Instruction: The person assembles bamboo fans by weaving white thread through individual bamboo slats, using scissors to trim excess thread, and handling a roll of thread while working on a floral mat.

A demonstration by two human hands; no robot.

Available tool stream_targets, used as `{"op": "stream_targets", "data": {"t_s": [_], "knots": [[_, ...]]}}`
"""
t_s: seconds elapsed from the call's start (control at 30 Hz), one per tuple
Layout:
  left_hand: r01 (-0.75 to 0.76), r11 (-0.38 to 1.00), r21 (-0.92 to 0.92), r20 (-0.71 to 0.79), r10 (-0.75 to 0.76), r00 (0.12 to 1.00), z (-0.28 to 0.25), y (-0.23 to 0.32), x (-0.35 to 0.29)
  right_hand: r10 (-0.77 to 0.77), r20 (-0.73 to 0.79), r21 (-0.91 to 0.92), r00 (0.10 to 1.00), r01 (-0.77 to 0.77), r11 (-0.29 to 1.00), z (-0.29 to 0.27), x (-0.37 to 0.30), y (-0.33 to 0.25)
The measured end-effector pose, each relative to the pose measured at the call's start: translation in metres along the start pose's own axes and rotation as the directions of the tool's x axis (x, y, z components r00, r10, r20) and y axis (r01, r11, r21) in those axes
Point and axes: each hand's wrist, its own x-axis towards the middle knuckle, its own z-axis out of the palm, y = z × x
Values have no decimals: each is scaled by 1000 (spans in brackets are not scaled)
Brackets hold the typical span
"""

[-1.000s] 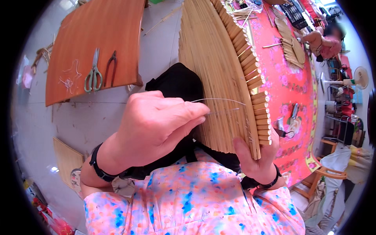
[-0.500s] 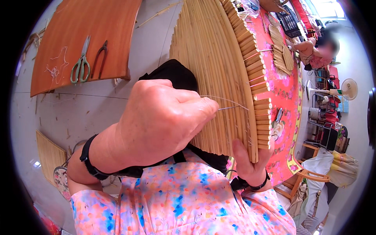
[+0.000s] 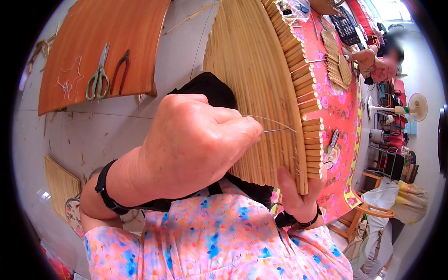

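A fan-shaped panel of straw-coloured stalks (image 3: 254, 70), laid side by side, stretches away in front of me. My left hand (image 3: 196, 144) is closed in a pinch over its left part, gripping a thin needle (image 3: 276, 131) that points right toward the panel's edge. A fine pale thread (image 3: 273, 119) arcs from these fingers to the stitched stalks near the right edge. At the panel's near right corner, my right hand (image 3: 303, 203) clasps the edge, thumb on top and the other fingers hidden beneath. Short cut stalk ends (image 3: 311, 135) line the right side.
On the left, an orange-brown wooden table (image 3: 126, 28) bears green-handled scissors (image 3: 99, 77), pliers (image 3: 121, 72) and tangled thread (image 3: 67, 86). To the right lies a red floral cloth (image 3: 338, 116) with a stalk bundle (image 3: 337, 63). Another person (image 3: 385, 67) sits beyond, near a fan (image 3: 416, 107).
My left hand and the needle have shifted very slightly to the right. My right hand keeps its hold on the panel's corner.
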Motion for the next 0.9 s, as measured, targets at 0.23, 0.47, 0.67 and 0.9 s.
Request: {"op": "stream_targets", "data": {"t_s": [0.23,0.47,0.67,0.9], "knots": [[1,997,73,89,-7,996,-9,5,5,-17,49,-17,999,18,1000,-4,4,-2],[44,997,65,93,-50,994,-5,11,10,-55,104,-19,993,57,998,-7,9,5],[74,997,12,64,-75,995,0,13,16,-177,22,71,984,175,982,-3,15,22],[149,985,83,228,-164,960,-13,20,23,-155,-25,444,988,150,883,14,10,43]]}}
